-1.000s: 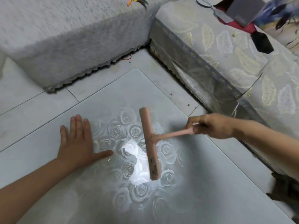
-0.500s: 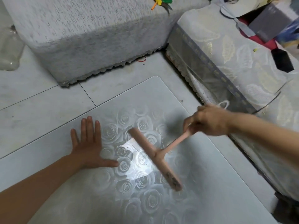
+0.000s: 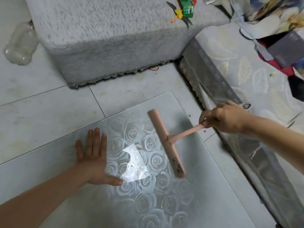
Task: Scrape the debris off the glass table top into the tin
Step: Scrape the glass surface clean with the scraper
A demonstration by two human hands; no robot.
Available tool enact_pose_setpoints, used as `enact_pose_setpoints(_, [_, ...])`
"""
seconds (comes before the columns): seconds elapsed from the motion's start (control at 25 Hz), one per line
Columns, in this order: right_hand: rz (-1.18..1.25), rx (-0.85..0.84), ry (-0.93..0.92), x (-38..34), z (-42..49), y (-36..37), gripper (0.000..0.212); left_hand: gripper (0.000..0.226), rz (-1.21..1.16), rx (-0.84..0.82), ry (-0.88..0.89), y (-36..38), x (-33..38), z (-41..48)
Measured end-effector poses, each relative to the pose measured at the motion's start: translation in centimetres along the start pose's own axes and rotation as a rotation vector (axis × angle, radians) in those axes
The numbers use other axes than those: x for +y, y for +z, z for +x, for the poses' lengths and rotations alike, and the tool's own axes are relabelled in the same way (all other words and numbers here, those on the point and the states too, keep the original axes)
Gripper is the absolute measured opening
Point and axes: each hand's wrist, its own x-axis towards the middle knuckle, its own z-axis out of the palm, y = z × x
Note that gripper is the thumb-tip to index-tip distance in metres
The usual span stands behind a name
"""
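Our left hand (image 3: 92, 160) lay flat on the glass top (image 3: 222, 186), palm down, fingers straight, thumb spread toward its middle. Our right hand (image 3: 222, 119) reached in over the top's right edge and pinched the handle end of the pink scraper (image 3: 166, 143), whose bar slanted across the top's middle. A few dark specks (image 3: 131, 165) sat on the glass between hand and bar.

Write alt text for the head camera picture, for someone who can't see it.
A person's right hand grips the handle of a pink T-shaped scraper over a rose-patterned glass table top, while the left hand lies flat on the glass beside it. A grey fabric-covered block stands behind the table.
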Motion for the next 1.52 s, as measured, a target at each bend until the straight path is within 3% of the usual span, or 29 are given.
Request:
enact_pose_setpoints(0.2, [0.16,-0.064,0.3,6.4,1.2,-3.5,0.002,0.156,-0.029,-0.011,-0.001,0.1,0.4,0.1])
enact_pose_setpoints(0.28, [0.119,-0.113,0.294,6.5,2.8,-2.9,0.004,0.156,-0.034,0.004,0.004,0.2,0.3,0.2])
enact_pose_setpoints(0.56, [0.062,-0.012,0.052,6.3,2.9,-1.2,0.006,0.156,-0.037,0.02,-0.006,0.4,0.2,0.4])
enact_pose_setpoints(0.76, [0.125,-0.01,0.085,5.2,4.3,-2.5,0.006,0.155,-0.03,0.023,-0.015,0.1,0.4,0.4])
enact_pose_setpoints(1.0, [0.056,0.029,-0.395,-6.5,1.3,1.2,0.028,0.157,-0.037,0.035,-0.03,0.4,0.6,0.7])
enact_pose_setpoints(1.2, [0.142,0.014,0.014,-3.0,3.2,-2.7,0.014,0.158,-0.057,0.083,0.021,0.2,0.2,0.4])
enact_pose_setpoints(1.36, [0.373,-0.007,-0.051,-9.2,-0.8,2.1,0.016,0.154,-0.076,0.106,0.059,0.2,-0.1,0.8])
enact_pose_setpoints(1.52, [0.361,-0.029,-0.068,-15.1,-8.7,4.4,0.02,0.132,-0.209,0.186,0.146,0.6,-0.4,0.3])
